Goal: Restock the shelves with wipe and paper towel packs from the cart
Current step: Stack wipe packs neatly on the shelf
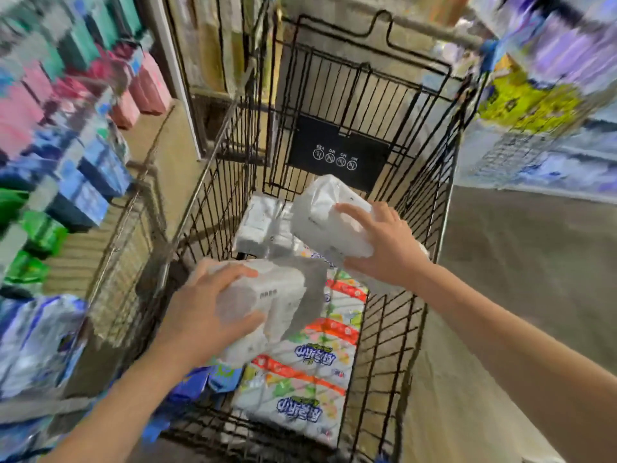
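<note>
Between blurred stocked shelves, over a black wire cart, the left hand and right hand each clamp curled fingers round a white plastic-wrapped pack, apparently lifting for shelving.

Pink boxes are standing in a row at far left; blue cartons are sitting nearer, below them, and green packets are lying lower still; a black placard is showing four white round symbols; a blurred yellow bag is sitting at upper right; grey floor is stretching below it.
</note>
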